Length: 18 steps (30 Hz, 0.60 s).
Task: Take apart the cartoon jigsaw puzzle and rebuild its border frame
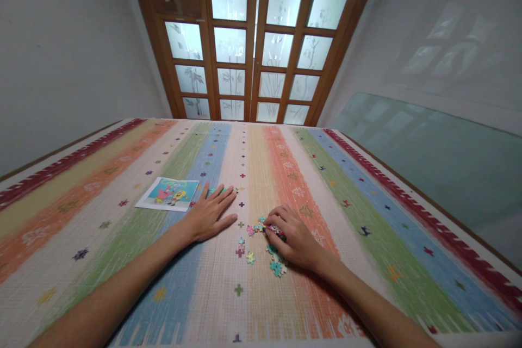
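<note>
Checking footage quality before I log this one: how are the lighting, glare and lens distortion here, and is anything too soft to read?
Head view: even, soft light; faint shadows under the left hand and right hand. Frosted door panes are bright but not blown out, and reflect on the right wall. Wide-angle lens bows the table edges. Puzzle pieces are too small for detail; the reference picture is legible.

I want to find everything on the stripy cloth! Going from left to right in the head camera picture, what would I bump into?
Cartoon picture card → left hand, lying flat on the cloth → loose jigsaw pieces → right hand, its fingers curled on some pieces → glass sheet leaning by the wall.
</note>
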Each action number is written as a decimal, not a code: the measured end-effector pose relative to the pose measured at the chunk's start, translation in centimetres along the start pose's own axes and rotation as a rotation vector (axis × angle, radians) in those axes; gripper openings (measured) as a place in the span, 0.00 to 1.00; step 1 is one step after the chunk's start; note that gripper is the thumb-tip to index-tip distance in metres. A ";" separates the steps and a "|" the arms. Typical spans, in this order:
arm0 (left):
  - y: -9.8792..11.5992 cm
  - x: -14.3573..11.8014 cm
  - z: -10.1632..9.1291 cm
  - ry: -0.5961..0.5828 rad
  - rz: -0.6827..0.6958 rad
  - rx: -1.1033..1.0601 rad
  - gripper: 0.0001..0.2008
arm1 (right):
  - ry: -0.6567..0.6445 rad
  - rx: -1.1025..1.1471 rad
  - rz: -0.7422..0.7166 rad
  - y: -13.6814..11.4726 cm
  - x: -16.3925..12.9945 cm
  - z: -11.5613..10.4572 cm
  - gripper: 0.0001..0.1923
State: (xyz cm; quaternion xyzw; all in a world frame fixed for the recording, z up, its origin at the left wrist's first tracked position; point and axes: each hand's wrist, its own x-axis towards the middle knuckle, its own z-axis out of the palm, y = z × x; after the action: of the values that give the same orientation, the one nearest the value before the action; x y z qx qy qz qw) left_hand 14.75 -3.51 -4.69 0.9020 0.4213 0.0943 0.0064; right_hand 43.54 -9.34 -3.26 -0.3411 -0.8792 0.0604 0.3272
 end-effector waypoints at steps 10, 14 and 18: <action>0.2 0.1 0.0 -0.022 0.000 0.002 0.32 | -0.005 -0.006 -0.011 0.2 -0.1 0.1 0.06; 0.3 0.1 -0.3 -0.017 0.033 -0.009 0.31 | -0.018 -0.015 -0.015 0.2 -0.1 0.1 0.06; 0.4 0.2 -0.5 -0.031 0.043 -0.022 0.32 | -0.017 -0.017 -0.020 0.1 -0.1 0.1 0.06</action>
State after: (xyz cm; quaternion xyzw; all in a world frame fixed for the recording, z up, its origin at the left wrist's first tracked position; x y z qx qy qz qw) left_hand 15.11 -3.60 -4.15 0.9120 0.4007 0.0852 0.0207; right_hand 43.61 -9.27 -3.38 -0.3346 -0.8858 0.0524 0.3172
